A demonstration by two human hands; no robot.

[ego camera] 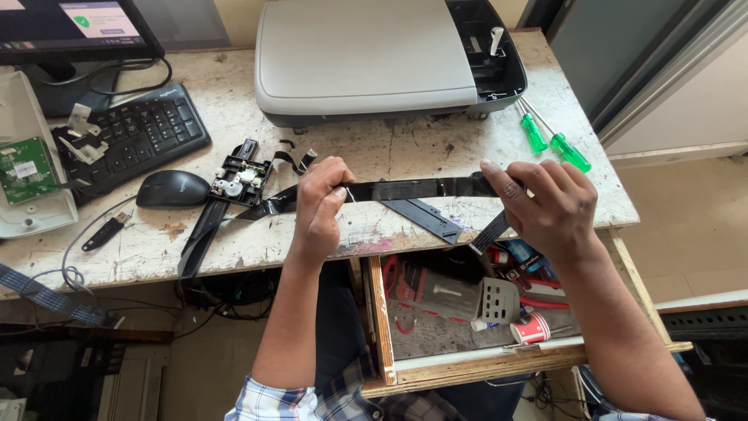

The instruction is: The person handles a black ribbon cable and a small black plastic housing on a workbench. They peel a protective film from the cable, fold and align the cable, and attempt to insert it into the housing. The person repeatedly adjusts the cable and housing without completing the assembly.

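Note:
My left hand (318, 209) and my right hand (547, 204) hold a long black strip-shaped part (413, 188) stretched level between them, just above the front of a worn white worktable (234, 101). The left hand pinches it near its left third, the right hand grips its right end. A flat ribbon cable (489, 232) hangs from under the right hand. The strip's left end runs toward a small black mechanism with white gears (238, 179) lying on the table. A second black bar (425, 216) lies on the table beneath the strip.
A grey printer (366, 54) stands at the back. Two green screwdrivers (555, 139) lie to its right. A keyboard (136, 132), mouse (173, 189), monitor (70, 27) and green circuit board (23, 168) sit at left. An open wooden drawer (467, 312) with tools is below.

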